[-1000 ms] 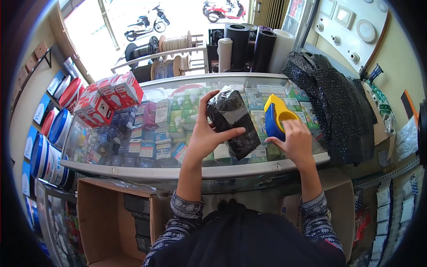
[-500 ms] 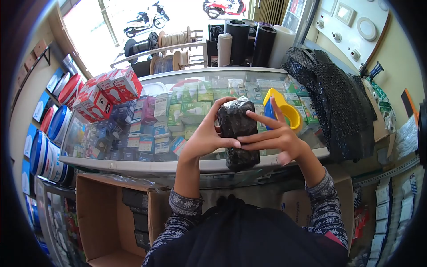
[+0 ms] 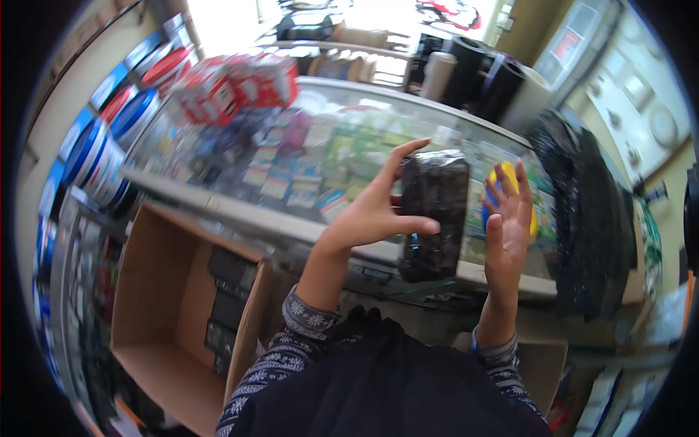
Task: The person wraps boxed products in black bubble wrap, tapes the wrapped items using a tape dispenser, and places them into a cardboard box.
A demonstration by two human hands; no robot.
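A black plastic-wrapped package (image 3: 435,218), shaped like an upright brick, is gripped by my left hand (image 3: 378,207). The thumb lies across its front and the other fingers go round behind its left side. My right hand (image 3: 508,233) is held up just right of the package, apart from it, fingers spread and nothing in them. Behind that hand sits a yellow and blue tape dispenser (image 3: 534,218) on the glass counter, partly hidden by the fingers.
Red-and-white bulb boxes (image 3: 262,81) stand on the left of the glass display counter (image 3: 218,207). An open carton (image 3: 156,306) holding black packages is at lower left. Black bubble wrap (image 3: 582,218) drapes over the counter's right end. Dark rolls (image 3: 502,87) stand behind.
My right hand has come off the package and moved right, fingers spreading. The left hand still holds the package, now more upright. The whole view has turned and shifted.
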